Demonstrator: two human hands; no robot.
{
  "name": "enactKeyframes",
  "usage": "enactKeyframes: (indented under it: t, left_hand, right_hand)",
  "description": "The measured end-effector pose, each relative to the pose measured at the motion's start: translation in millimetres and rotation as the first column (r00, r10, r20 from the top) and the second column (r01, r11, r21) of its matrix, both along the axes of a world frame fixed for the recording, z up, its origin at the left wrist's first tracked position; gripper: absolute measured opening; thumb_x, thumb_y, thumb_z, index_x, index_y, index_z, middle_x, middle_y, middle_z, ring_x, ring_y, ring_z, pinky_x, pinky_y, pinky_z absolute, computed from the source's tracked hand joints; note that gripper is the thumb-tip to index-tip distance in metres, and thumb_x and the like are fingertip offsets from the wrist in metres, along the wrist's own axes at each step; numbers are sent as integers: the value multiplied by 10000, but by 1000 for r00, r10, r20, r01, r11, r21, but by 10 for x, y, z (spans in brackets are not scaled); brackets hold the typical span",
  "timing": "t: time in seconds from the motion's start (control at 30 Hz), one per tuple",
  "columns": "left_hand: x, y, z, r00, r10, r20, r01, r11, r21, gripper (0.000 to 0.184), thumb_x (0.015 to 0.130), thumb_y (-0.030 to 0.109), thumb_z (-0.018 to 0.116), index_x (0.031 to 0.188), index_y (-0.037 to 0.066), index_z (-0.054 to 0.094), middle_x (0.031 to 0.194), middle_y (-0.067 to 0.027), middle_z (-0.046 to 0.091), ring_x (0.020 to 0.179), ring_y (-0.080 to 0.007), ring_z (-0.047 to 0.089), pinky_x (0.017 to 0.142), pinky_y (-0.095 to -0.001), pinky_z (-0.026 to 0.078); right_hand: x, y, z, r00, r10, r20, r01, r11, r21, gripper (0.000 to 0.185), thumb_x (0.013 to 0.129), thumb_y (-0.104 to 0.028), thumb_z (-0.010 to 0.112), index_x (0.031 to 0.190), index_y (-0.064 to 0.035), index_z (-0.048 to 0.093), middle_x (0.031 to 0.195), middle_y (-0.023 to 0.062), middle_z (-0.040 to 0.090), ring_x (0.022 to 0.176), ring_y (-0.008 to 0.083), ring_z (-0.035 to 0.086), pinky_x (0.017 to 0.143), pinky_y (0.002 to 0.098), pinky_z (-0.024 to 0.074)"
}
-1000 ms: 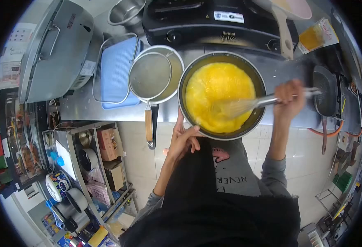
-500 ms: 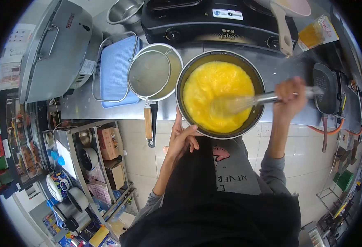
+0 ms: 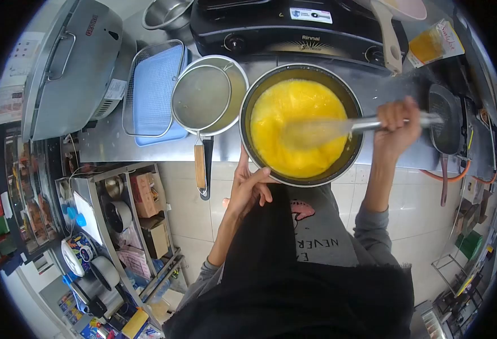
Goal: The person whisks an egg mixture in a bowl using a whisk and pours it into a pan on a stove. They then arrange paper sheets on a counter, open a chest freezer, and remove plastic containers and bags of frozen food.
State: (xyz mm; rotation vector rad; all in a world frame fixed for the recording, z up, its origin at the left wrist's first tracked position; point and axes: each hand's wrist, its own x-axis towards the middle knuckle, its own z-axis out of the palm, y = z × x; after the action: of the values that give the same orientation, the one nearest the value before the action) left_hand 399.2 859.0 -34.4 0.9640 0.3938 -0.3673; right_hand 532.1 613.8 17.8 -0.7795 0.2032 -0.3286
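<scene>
The right hand (image 3: 397, 125), right of centre, is clenched round one metal whisk (image 3: 366, 124), its wires blurred in glossy yellow liquid (image 3: 296, 103). The left hand (image 3: 248, 191) clasps the lower-left rim of one round, dark-walled pot (image 3: 302, 72) at centre, some fingers hidden. Upper left, one mesh strainer (image 3: 201, 97) partly covers one bowl (image 3: 238, 93); the top edge crops one steel basin (image 3: 167, 16).

In a kitchen, a person's right hand (image 3: 396, 129) grasps a metal whisk (image 3: 367, 123), its wires blurred, in the yellow liquid (image 3: 302, 100) inside a dark pan (image 3: 355, 107), while the left hand (image 3: 249, 189) supports the pan's near edge. A wood-handled strainer (image 3: 202, 96) rests across a pale-rimmed vessel (image 3: 238, 93) on the steel counter (image 3: 384, 93), before a black Rinnai stove (image 3: 279, 38).
</scene>
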Motion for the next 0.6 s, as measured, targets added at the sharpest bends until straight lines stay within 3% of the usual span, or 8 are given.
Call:
enactKeyframes:
  t: [0.1,0.17,0.23,0.3,0.37,0.47,0.53,0.6]
  left_hand:
    - [38,4,13,1000,-9,-11,8,1000,-25,851,816,45,518,1370,168,-116,770,-201,632,398,-181,565,272,-210,387]
    - [22,-12,15,1000,15,-2,-15,1000,18,833,818,33,510,1375,164,-96,820,-198,629,399,-180,566,274,-206,390]
    - [57,14,-15,1000,11,-4,-11,1000,2,824,818,28,507,1377,158,-84,862,-197,619,399,-180,565,274,-205,391]
    - [-19,7,-24,1000,-3,-22,3,1000,-24,815,818,23,505,1380,153,-72,905,-196,610,399,-179,565,275,-205,393]
    - [64,-7,-3,1000,2,12,-2,1000,17,815,814,18,507,1380,140,-68,924,-188,601,400,-187,566,275,-213,399]
    - [94,7,-9,999,34,20,-34,999,14,818,810,6,499,1379,138,-74,927,-195,598,401,-191,567,277,-216,404]
    - [44,23,-34,999,38,1,-38,998,48,817,803,-12,488,1377,126,-77,961,-207,585,399,-192,565,277,-220,408]
    - [56,4,-8,999,38,0,-38,998,60,817,801,-16,488,1377,119,-76,952,-205,587,393,-191,561,277,-221,409]
  right_hand:
    - [47,-14,-196,980,-104,168,79,986,147,243,797,-73,481,575,-104,388,430,-28,265,343,71,233,351,243,220]
    - [-1,124,-158,981,74,-179,-92,991,-97,260,814,-89,478,571,-104,387,434,-36,270,360,63,250,378,232,238]
    - [27,103,-37,990,35,-137,-56,987,-150,251,817,-82,483,581,-95,399,446,-36,288,382,61,281,397,226,249]
    - [50,68,-80,978,27,206,-49,994,102,199,804,-45,493,617,-72,429,459,-28,310,392,63,312,389,226,249]
    - [-13,331,-330,1000,19,14,-19,999,-45,206,803,-46,495,632,-88,388,462,-13,311,385,67,293,380,232,246]
    - [-169,78,-50,975,210,-78,-211,978,2,227,808,-30,478,628,-93,355,463,-8,305,380,73,292,374,236,246]
    - [-175,-8,174,938,345,23,-314,879,-360,299,852,-76,454,598,-111,300,443,-19,261,361,72,221,365,248,210]
    - [-164,112,259,940,332,75,-260,841,-474,300,853,-68,454,605,-105,291,444,-10,267,364,73,228,368,245,212]
